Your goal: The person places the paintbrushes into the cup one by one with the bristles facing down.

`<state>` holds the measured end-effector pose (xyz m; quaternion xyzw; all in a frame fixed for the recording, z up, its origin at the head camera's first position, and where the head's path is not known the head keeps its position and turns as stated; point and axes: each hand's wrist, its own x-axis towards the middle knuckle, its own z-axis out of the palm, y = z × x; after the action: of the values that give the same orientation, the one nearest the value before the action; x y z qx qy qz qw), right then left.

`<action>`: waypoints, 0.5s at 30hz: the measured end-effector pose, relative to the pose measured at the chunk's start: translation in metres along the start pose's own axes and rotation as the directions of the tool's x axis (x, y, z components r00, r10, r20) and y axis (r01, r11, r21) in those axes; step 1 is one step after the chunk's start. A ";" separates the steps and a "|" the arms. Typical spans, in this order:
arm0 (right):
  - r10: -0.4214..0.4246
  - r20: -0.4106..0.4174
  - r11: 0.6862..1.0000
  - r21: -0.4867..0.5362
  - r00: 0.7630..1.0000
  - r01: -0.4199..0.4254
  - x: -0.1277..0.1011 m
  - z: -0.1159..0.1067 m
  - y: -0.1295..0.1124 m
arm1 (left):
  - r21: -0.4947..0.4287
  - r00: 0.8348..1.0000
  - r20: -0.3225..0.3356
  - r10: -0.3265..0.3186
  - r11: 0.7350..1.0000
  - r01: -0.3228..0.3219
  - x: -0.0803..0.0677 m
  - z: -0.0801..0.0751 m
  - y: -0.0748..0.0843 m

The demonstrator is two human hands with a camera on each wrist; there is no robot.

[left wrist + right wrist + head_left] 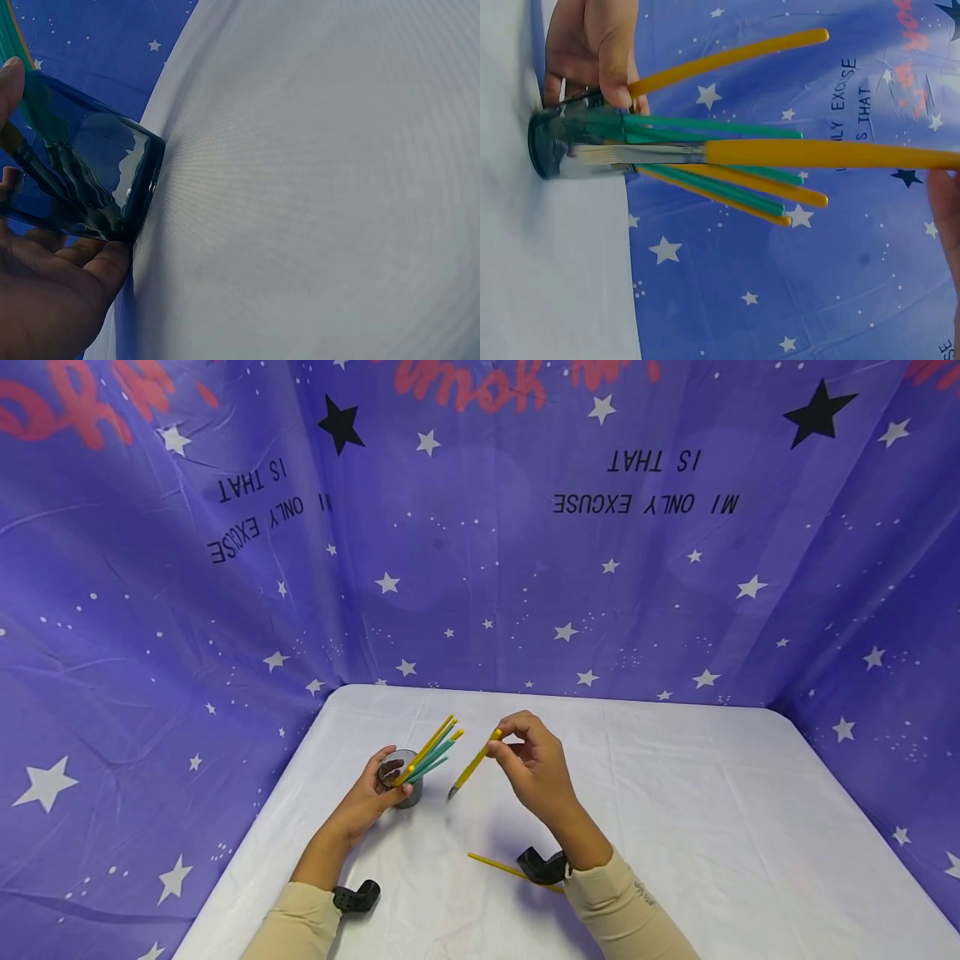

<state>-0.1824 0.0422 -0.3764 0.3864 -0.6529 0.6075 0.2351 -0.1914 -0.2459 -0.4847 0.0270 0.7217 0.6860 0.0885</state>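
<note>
My left hand (362, 808) grips a dark, see-through glass (112, 161) on the left part of the table, fingers and thumb round its side. Several paintbrushes with yellow and green handles (769, 129) lean out of the glass, their bristle ends down inside it. To the right of the glass, my right hand (542, 772) pinches a yellow paintbrush (476, 765) near the end of its handle. That brush slants with its pale bristles down, and in the right wrist view it overlaps the glass.
A thin yellow stick-like handle (495, 862) lies on the white-covered table (712, 827), partly hidden under my right wrist. Black wrist cameras (358, 897) sit on both wrists. A purple star-printed cloth (480, 568) hangs behind the table and at its sides.
</note>
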 end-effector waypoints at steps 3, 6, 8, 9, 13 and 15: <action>0.001 -0.061 0.998 0.068 0.998 0.003 -0.002 0.005 -0.001 | 0.003 1.000 -0.003 -0.001 1.000 0.001 0.000 0.000 0.000; -0.008 -0.112 0.994 0.107 0.994 0.020 -0.004 0.010 -0.001 | 0.006 1.000 -0.005 -0.002 1.000 0.002 -0.001 0.001 0.001; -0.014 -0.143 0.993 0.117 0.990 0.031 -0.005 0.013 -0.002 | 0.006 1.000 -0.005 -0.003 1.000 0.003 -0.001 0.001 0.001; -0.019 -0.159 0.992 0.121 0.987 0.038 -0.006 0.014 -0.001 | 0.004 1.000 -0.004 -0.003 1.000 0.003 0.000 0.001 0.001; -0.025 -0.209 0.989 0.138 0.978 0.055 -0.008 0.020 0.000 | -0.005 1.000 -0.004 -0.005 1.000 0.005 0.000 0.001 0.001; -0.027 -0.222 0.987 0.150 0.975 0.061 -0.009 0.022 0.001 | -0.006 1.000 -0.002 -0.003 1.000 0.003 0.001 0.001 0.000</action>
<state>-0.1743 0.0225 -0.3878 0.3485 -0.5647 0.6902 0.2884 -0.1920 -0.2452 -0.4847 0.0249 0.7198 0.6880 0.0888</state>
